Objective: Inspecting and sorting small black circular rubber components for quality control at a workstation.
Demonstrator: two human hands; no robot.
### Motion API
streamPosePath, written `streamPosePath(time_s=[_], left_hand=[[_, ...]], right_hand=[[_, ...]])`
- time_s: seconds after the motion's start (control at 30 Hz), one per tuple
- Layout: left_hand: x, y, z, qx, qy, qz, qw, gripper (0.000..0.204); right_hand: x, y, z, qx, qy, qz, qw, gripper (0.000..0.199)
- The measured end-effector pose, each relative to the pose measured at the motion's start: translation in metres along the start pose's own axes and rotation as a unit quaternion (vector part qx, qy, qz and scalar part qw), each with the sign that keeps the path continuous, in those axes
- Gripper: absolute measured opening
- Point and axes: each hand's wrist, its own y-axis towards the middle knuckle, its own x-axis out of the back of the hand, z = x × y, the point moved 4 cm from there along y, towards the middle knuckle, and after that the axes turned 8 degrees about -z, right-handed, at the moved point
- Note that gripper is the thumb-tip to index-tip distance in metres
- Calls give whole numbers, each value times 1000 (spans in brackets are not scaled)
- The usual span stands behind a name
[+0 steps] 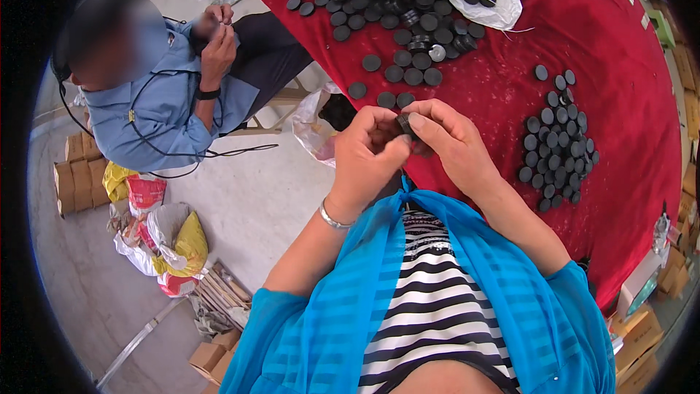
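Both grips, left hand (367,155) and right hand (446,138), pinch one small black disc (405,125) at frame centre. Round, flat, dark. Red tabletop (620,66) edge runs just behind; bare cloth lies between the disc piles.

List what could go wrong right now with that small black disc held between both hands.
1. The black disc is pinched only at the fingertips of the left hand and right hand, at the edge of the red table; a slip could drop it to the floor.
2. The small pile of discs lies close to the right forearm; a sweep might scatter it.
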Motion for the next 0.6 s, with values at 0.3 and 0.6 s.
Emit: streamPosePath(time_s=[0.3,0.6], left_hand=[[7,8,4,215,-225,2,950,15],[22,19,5,175,-263,-31,948,11]], right_hand=[[-7,-22,29,377,-321,-43,868,34],[24,-26,-33,291,-539,26,790,17]])
